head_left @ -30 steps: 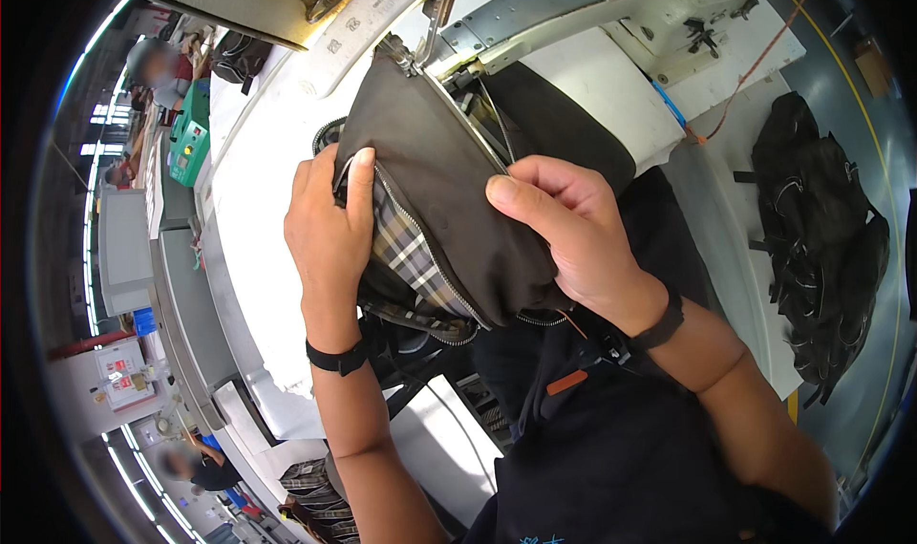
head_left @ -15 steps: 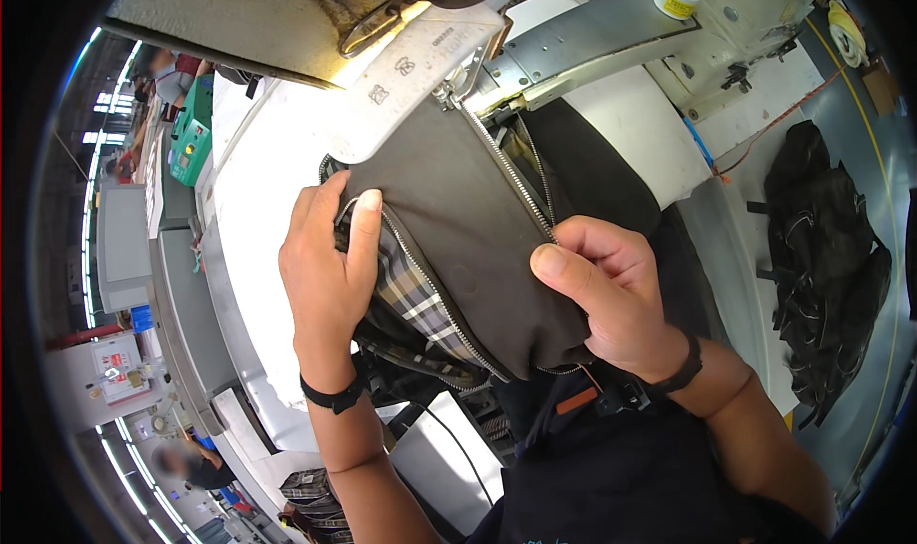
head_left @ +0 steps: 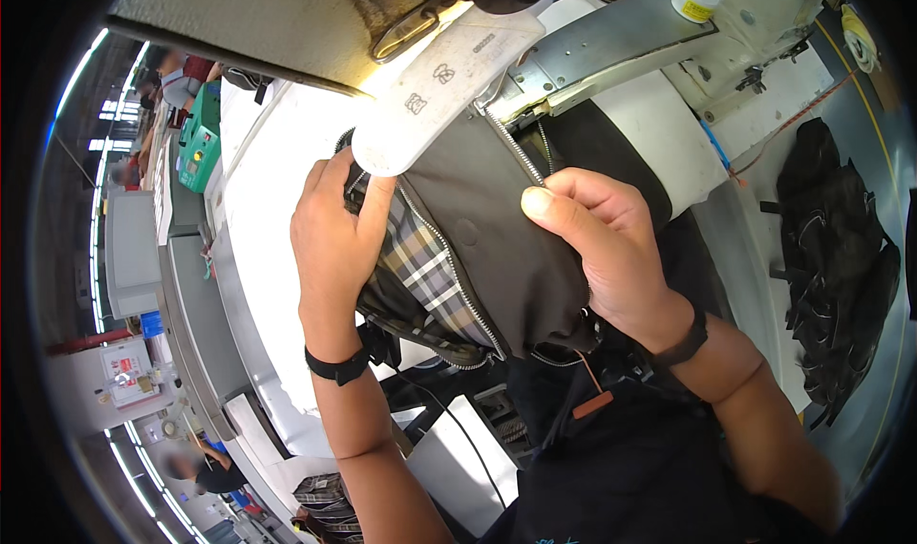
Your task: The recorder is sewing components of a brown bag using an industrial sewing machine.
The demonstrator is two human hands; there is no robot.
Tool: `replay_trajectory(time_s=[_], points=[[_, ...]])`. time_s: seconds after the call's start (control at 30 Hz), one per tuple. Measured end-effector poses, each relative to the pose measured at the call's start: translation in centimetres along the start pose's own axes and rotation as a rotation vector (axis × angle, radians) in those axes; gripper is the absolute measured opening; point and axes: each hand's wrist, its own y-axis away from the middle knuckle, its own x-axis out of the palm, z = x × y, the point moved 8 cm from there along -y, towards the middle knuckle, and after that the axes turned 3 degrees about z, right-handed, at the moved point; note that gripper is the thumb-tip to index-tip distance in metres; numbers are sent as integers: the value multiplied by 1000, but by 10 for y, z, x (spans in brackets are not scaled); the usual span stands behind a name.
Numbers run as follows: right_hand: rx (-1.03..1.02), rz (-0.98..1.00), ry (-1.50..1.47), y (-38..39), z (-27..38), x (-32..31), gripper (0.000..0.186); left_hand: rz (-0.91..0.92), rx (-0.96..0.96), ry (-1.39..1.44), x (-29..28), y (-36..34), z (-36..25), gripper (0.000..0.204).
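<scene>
Workshop setting: white table [head_left: 267,219], with a metal sewing machine [head_left: 611,62] towards its far side. One dark brown bag [head_left: 506,267], checked lining, metal zips, lies by the table's near edge, short of the machine. Left hand [head_left: 334,238]: thumb spread from fingers, touching the bag's left side; grip cannot be told. Right hand [head_left: 616,248]: fingers curled, thumb pressing, pinching the bag's right zip edge.

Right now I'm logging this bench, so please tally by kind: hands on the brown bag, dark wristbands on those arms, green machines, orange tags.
Left hand and right hand on the brown bag: 2
Dark wristbands: 2
Green machine: 1
Orange tag: 1
Total: 6
</scene>
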Motion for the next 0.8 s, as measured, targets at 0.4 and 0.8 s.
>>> replay_trajectory(time_s=[0.4,0.8], points=[[-58,-21,8,-36,-4,7,15,-21,28,-3,6,-34,22,62],[-134,-85,190,-55,9,8,21,35,22,-6,17,-52,39,64]])
